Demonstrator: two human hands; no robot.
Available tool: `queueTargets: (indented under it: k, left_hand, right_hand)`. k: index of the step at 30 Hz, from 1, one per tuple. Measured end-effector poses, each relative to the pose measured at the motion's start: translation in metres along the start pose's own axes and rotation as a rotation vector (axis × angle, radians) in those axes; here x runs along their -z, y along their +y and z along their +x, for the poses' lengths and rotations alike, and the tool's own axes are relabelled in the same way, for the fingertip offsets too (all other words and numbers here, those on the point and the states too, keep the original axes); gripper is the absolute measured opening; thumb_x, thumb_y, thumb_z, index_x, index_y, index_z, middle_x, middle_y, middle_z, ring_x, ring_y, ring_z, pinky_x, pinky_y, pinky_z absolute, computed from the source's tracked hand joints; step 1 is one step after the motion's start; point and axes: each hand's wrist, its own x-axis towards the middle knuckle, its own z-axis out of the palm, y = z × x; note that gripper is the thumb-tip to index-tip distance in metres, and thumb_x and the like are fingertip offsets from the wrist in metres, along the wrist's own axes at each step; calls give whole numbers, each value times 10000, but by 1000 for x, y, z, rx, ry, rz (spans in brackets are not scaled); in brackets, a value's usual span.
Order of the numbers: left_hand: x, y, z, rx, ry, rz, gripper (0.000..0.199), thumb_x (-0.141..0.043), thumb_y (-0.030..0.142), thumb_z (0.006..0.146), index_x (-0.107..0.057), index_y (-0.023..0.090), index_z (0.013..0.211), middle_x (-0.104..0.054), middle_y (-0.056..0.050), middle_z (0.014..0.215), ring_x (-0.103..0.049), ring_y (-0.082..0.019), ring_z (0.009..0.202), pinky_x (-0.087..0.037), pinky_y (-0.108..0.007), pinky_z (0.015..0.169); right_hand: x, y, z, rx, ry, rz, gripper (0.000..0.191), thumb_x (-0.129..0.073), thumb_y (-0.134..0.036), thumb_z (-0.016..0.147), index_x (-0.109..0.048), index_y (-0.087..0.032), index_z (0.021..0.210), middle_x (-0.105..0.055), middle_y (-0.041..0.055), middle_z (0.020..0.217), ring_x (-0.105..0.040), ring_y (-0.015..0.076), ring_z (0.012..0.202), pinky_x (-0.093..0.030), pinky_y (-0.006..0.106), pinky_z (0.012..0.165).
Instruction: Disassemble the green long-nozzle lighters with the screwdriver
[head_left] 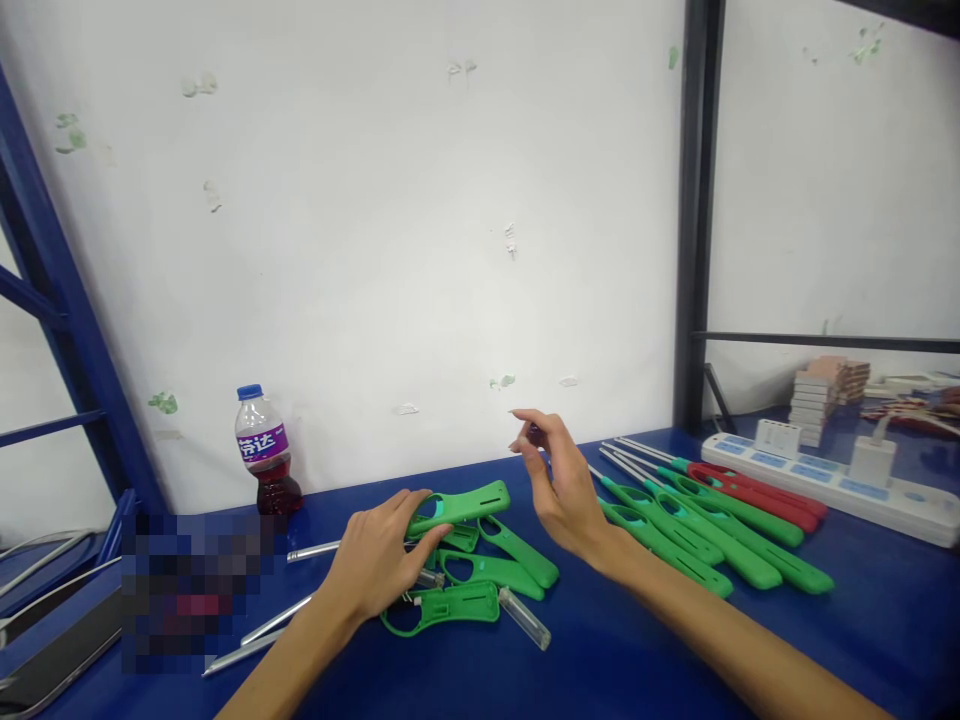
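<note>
My left hand [382,550] grips a green lighter casing [472,502], held over a pile of other green parts. My right hand [559,485] is raised to the right of the pile, with thumb and fingers curled toward each other; a small dark thing shows between them, too small to name. Below the held casing lie an open green half-shell [461,605], more green casings [521,550] and a clear tube [525,618]. Silver metal rods [251,650] lie left of the pile, partly behind my left forearm.
Long green lighters [697,530] and red ones [757,490] lie at the right, beside a white power strip [832,485]. A drink bottle [262,450] stands at the back left. Stacked blocks [814,400] sit behind the strip, and a black post [697,220] rises nearby.
</note>
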Motion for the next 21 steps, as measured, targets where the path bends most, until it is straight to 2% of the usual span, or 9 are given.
queueTargets:
  k: [3,7,9,13,16,21]
  left_hand:
    - [-1,-1,1,10,-2,2,488,-466,577,1009,-643,220,1290,-744,-82,1211,-735,-294,1063,-587,-410,844]
    - [-1,-2,2,31,-3,12,510,-445,584,1014,-640,207,1297,-739,-89,1225,-730,-308,1077,-586,-435,854]
    - [0,-3,2,46,-2,19,516,-434,586,1018,-642,205,1297,-739,-93,1226,-729,-308,1078,-584,-433,858]
    - [3,-2,2,73,-12,36,502,-432,578,1021,-652,216,1289,-745,-92,1215,-737,-299,1048,-581,-411,841]
    - [3,-2,2,88,-33,50,486,-458,568,1014,-659,217,1283,-746,-94,1216,-740,-305,1036,-579,-414,831]
    - [2,-1,3,116,-65,73,455,-466,552,1015,-667,228,1263,-738,-91,1245,-724,-318,1090,-571,-424,845]
  right_hand:
    - [9,-2,9,-65,-43,-70,289,-340,-296,1091,-540,-244,1294,-614,47,979,-627,176,820,-508,333,767]
    - [8,1,10,-101,-255,-203,265,-503,-391,1050,-661,-265,1221,-664,14,889,-645,174,761,-480,309,718]
    - [3,3,6,-89,-364,-275,298,-534,-402,1036,-670,-279,1271,-701,28,968,-680,187,800,-470,301,705]
    - [-5,4,-6,-20,-546,-400,340,-462,-342,1061,-650,-290,1339,-717,47,1204,-723,193,789,-456,297,664]
    - [-9,2,-10,23,-634,-479,359,-418,-292,1062,-656,-252,1328,-705,63,1289,-742,211,803,-473,313,667]
    - [-12,0,-12,74,-727,-585,397,-422,-236,1029,-622,-176,1367,-684,107,1364,-753,269,957,-505,336,705]
